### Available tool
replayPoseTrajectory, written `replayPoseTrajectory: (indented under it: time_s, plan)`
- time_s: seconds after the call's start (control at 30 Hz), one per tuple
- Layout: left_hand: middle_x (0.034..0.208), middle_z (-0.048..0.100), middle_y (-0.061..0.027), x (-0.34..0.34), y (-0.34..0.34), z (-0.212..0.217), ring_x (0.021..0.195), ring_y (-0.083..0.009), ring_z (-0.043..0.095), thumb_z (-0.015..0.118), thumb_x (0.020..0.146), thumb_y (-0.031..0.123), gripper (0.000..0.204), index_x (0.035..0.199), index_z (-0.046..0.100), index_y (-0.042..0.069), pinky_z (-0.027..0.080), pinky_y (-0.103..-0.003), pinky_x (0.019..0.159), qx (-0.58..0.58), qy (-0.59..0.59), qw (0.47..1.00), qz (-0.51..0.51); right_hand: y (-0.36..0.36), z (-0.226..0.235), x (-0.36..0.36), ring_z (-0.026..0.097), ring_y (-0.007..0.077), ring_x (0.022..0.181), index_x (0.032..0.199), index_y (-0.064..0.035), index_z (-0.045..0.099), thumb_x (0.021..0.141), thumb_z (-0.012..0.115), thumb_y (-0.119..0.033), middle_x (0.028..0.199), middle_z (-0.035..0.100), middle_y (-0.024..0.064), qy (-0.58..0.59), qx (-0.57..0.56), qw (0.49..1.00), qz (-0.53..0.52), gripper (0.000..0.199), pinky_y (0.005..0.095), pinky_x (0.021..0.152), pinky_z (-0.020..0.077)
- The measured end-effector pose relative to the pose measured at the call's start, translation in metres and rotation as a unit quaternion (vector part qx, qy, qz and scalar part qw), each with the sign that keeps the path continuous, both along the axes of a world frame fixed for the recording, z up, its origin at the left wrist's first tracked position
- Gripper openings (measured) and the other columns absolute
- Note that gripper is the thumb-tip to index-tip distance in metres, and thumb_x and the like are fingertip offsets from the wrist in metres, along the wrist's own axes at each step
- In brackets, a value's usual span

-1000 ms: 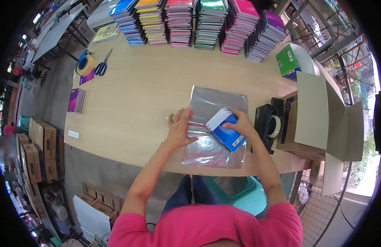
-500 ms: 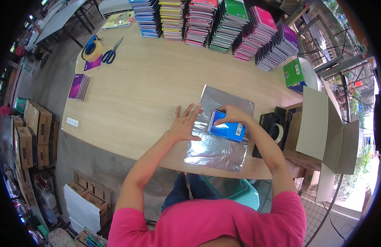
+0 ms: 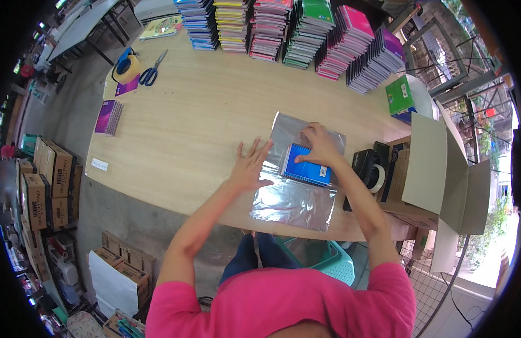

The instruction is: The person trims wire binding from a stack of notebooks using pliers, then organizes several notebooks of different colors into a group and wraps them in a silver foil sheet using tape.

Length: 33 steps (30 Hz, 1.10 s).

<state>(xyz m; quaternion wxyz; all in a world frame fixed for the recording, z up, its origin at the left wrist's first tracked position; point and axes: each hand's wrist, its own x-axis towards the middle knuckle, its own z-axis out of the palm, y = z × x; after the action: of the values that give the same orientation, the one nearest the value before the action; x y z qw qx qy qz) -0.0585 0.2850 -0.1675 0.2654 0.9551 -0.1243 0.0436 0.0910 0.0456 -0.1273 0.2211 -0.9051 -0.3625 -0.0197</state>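
Observation:
A blue spiral notebook [image 3: 308, 167], perhaps a small stack, lies on a shiny clear plastic sheet [image 3: 294, 205] near the table's front edge. My right hand [image 3: 324, 147] is over its far right side. Its thumb rests on the cover, while its other fingers reach past the far edge onto the sheet, apart from the thumb. At the sheet's left edge, my left hand [image 3: 250, 169] is spread open and holds nothing. Its thumb points toward the notebook.
Tall stacks of coloured notebooks [image 3: 270, 34] line the table's back. Right of the sheet stand a black tape dispenser [image 3: 364, 172] and an open cardboard box [image 3: 426, 163]. At the left are scissors [image 3: 150, 74], a tape roll [image 3: 125, 70] and purple notebooks [image 3: 108, 117].
My right hand's fingers have moved from the notebook to beyond its far edge and spread more. My left hand has shifted slightly left. The notebook stays on the sheet.

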Motion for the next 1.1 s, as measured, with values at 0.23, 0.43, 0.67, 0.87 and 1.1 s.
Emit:
replayPoseTrajectory:
  time_s: [0.23, 0.43, 0.67, 0.87, 1.1]
  plan:
    - [0.107, 0.061, -0.0022, -0.07, -0.043, -0.001, 0.105, -0.0237, 0.057, 0.078, 0.071, 0.03, 0.026, 0.091, 0.069, 0.015, 0.046, -0.043, 0.087, 0.008, 0.07, 0.986, -0.151, -0.064, 0.009, -0.158, 0.062, 0.022, 0.081, 0.093, -0.0056, 0.071, 0.072, 0.083, -0.018, 0.09, 0.06, 0.0088, 0.163, 0.216, 0.954, -0.132, 0.027, 0.0328, 0.072, 0.0507]
    - [0.095, 0.064, 0.0024, -0.067, -0.047, 0.013, 0.094, -0.0218, 0.06, 0.072, 0.076, 0.021, 0.006, 0.079, 0.069, 0.017, 0.05, -0.04, 0.076, -0.001, 0.007, 0.983, -0.185, -0.075, -0.024, -0.232, 0.06, 0.0289, 0.101, 0.099, -0.0048, 0.07, 0.066, 0.087, -0.028, 0.11, 0.058, 0.011, 0.123, 0.152, 0.967, -0.165, 0.045, 0.0393, 0.084, 0.0514]
    - [0.092, 0.063, 0.0019, -0.067, -0.051, 0.008, 0.091, -0.023, 0.06, 0.074, 0.077, 0.026, 0.016, 0.083, 0.065, 0.014, 0.05, -0.04, 0.072, 0.039, 0.011, 0.975, -0.22, -0.081, -0.042, -0.242, 0.054, 0.0341, 0.115, 0.109, -0.0051, 0.066, 0.061, 0.088, -0.038, 0.122, 0.055, 0.015, 0.079, 0.091, 0.982, -0.146, 0.062, 0.043, 0.094, 0.0497]
    - [0.095, 0.064, 0.0019, -0.062, -0.048, 0.009, 0.092, -0.0258, 0.06, 0.077, 0.076, 0.027, 0.019, 0.086, 0.066, 0.015, 0.05, -0.042, 0.072, 0.028, 0.062, 0.972, -0.227, -0.078, -0.043, -0.248, 0.053, 0.0344, 0.117, 0.111, -0.0058, 0.066, 0.065, 0.086, -0.037, 0.124, 0.056, 0.0159, 0.074, 0.109, 0.984, -0.123, 0.059, 0.0424, 0.096, 0.0488]
    - [0.088, 0.067, -0.0027, -0.05, -0.072, 0.014, 0.085, -0.0283, 0.063, 0.075, 0.078, 0.028, 0.015, 0.08, 0.07, 0.014, 0.051, -0.043, 0.07, 0.006, 0.035, 0.974, -0.222, -0.096, -0.049, -0.239, 0.054, 0.0304, 0.114, 0.107, -0.0105, 0.074, 0.075, 0.078, -0.031, 0.121, 0.06, 0.0111, 0.096, 0.087, 0.979, -0.155, 0.038, 0.0408, 0.097, 0.0475]
